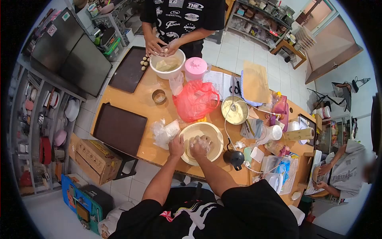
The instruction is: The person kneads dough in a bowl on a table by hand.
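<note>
A cream bowl [218, 144] stands near the front edge of the wooden table [153, 153]. Inside it, my right hand [200, 146] presses on floury dough, which is mostly hidden under the palm; the fingers look spread and dusted with flour. My left hand [176, 145] holds the bowl's left rim, its fingers curled over the edge. Just left of that hand lies a clear plastic bag [162, 134] with something white in it. A red plastic bag [195, 101] sits directly behind the bowl.
Across the table a person [183, 24] shapes dough over a white bowl [167, 71]. Dark trays [119, 129] lie at the left, near a metal ring [159, 96]. A pot of pale cream [234, 111] and a black-lidded item [233, 159] stand right. Another person [338, 171] is at far right.
</note>
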A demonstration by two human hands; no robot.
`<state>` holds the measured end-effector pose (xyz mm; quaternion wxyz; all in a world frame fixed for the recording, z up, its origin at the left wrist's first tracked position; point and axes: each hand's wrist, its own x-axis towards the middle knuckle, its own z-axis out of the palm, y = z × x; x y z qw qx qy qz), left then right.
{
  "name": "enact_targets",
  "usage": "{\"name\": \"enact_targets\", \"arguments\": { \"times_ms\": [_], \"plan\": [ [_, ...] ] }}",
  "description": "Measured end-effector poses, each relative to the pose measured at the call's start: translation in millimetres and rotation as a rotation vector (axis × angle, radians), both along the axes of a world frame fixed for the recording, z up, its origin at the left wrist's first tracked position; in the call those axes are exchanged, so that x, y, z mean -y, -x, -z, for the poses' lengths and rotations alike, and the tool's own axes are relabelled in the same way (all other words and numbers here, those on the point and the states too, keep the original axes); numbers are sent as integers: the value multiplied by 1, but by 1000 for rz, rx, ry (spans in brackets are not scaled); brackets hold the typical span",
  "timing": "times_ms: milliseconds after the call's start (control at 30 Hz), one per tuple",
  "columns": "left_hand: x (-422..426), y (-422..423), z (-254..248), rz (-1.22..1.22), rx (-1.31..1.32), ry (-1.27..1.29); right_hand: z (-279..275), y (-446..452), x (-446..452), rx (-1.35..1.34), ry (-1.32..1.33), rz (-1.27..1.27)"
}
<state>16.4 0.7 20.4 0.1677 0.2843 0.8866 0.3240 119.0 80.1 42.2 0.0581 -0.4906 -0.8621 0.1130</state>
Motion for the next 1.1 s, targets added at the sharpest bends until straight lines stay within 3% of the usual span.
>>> {"name": "enact_targets", "arguments": {
  "times_ms": [33, 233, 333, 433, 533, 633, 733, 833, 933, 1033, 1100],
  "plan": [
    [1, -1, 0, 8, 0, 2, 0, -2, -1, -29, -60, -28],
    [2, -6, 11, -66, -19, -88, -1, 3, -30, -115, 158, -114],
    [2, -8, 9, -104, -29, -102, 61, -11, -73, -434, 548, -38],
    [-1, -8, 12, -119, -77, -105, 51, -32, -73, -174, 297, 62],
    [-1, -11, 13, -125, -91, -99, 42, -31, -78, -113, 360, 116],
    [-2, -11, 12, -143, -79, -94, 19, -35, -72, -369, 662, 147],
    [-1, -10, 16, -140, -74, -110, -10, -30, -48, -204, 461, -8],
    [-2, -13, 11, -147, -52, -105, -10, -37, -33, -495, 342, -286],
    [-2, -10, 7, -116, -46, -86, -23, -34, -29, -324, 460, -330],
    [-3, -10, 13, -95, -65, -94, -31, -32, -16, -373, 361, -380],
    [-3, -11, 14, -95, -44, -103, -30, -26, 2, -289, 343, -244]
  ]
}}
